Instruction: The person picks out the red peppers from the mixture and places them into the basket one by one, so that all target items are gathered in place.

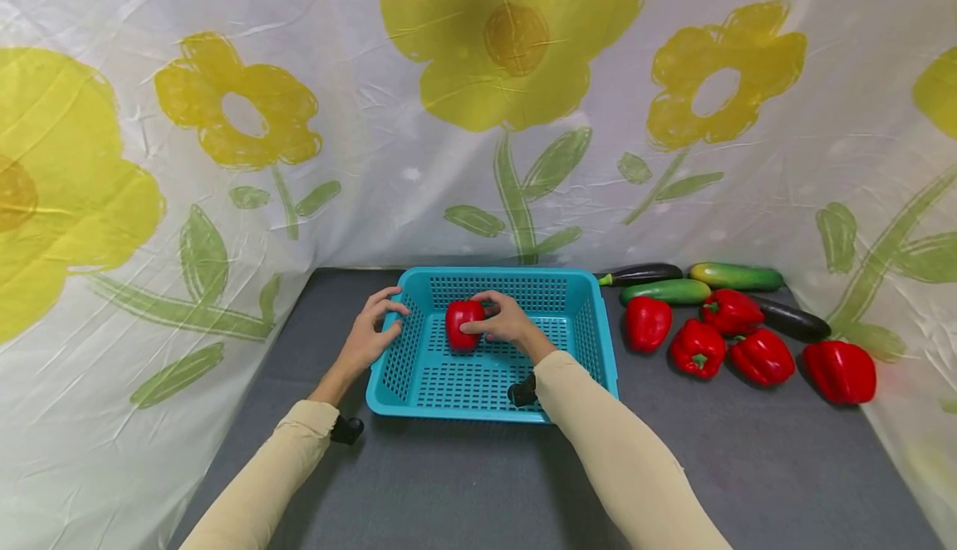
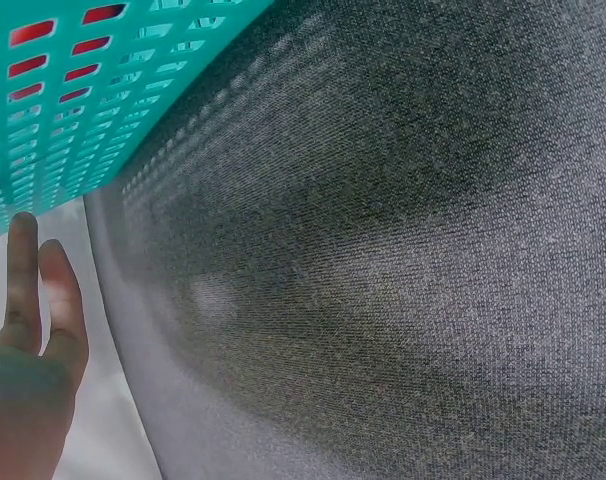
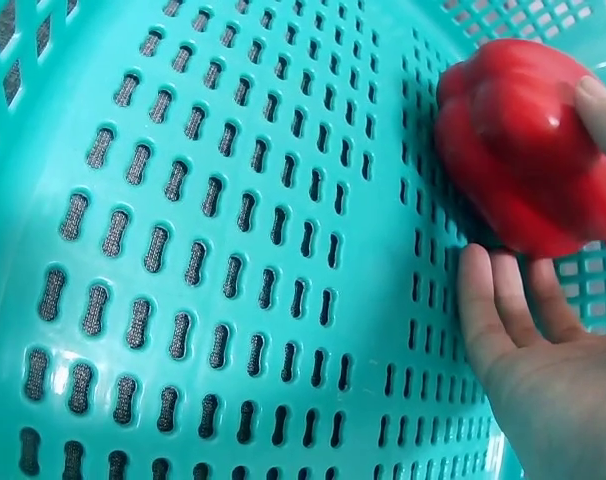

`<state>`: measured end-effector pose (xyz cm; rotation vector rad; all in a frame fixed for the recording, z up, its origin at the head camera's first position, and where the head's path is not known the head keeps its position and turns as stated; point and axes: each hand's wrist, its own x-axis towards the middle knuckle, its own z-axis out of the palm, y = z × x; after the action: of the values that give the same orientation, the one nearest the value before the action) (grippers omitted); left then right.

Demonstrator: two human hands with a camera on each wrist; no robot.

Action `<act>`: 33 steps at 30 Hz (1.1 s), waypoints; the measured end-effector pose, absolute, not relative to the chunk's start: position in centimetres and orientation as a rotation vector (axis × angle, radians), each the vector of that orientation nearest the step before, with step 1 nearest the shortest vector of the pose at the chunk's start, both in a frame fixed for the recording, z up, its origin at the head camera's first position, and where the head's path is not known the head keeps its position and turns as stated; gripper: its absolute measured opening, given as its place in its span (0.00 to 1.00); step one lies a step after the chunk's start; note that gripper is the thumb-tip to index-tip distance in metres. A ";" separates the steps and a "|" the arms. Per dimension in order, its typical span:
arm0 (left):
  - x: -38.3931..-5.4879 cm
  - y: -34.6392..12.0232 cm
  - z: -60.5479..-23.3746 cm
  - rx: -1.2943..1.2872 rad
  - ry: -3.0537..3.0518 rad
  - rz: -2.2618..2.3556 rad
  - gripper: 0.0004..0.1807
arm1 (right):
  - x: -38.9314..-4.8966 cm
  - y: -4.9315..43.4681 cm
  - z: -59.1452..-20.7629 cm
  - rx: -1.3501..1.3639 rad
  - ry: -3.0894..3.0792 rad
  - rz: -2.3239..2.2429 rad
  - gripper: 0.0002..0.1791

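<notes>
Inside the blue plastic basket (image 1: 478,411), my right hand (image 1: 507,319) holds a red bell pepper (image 1: 463,322) between thumb and fingers, left of the basket's middle. In the right wrist view the thumb lies on top of the pepper (image 3: 528,140), while the fingertips (image 3: 478,265) are low at its side, close over the slotted floor. My left hand (image 1: 366,336) is at the basket's left rim, its fingertips right at the edge. In the left wrist view two straight fingers (image 2: 23,270) show beside the basket's outer wall (image 2: 83,110), and red shows through its holes.
Right of the basket, several red bell peppers (image 1: 697,349) lie on the dark grey table (image 1: 478,492). Behind them are green cucumbers (image 1: 665,291) and two eggplants (image 1: 792,319). A flower-printed cloth (image 1: 359,159) hangs along the back and sides.
</notes>
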<state>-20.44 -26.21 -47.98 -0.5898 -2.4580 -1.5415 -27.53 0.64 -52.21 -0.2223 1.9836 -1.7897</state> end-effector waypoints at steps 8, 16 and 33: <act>-20.5 -26.3 -48.0 -0.584 -2.459 -1.541 0.09 | -27.6 0.7 -52.2 -0.216 1.983 -1.768 0.33; -20.3 -26.2 -47.9 -0.583 -2.462 -1.526 0.09 | -27.8 0.8 -52.1 -0.285 1.981 -1.717 0.35; -20.3 -26.2 -47.8 -0.578 -2.466 -1.532 0.09 | -27.9 0.6 -52.0 -0.255 1.967 -1.775 0.31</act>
<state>-20.33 -26.18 -47.82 -0.5780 -2.4663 -1.5323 -27.94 0.61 -52.01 -0.2554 1.9671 -1.7748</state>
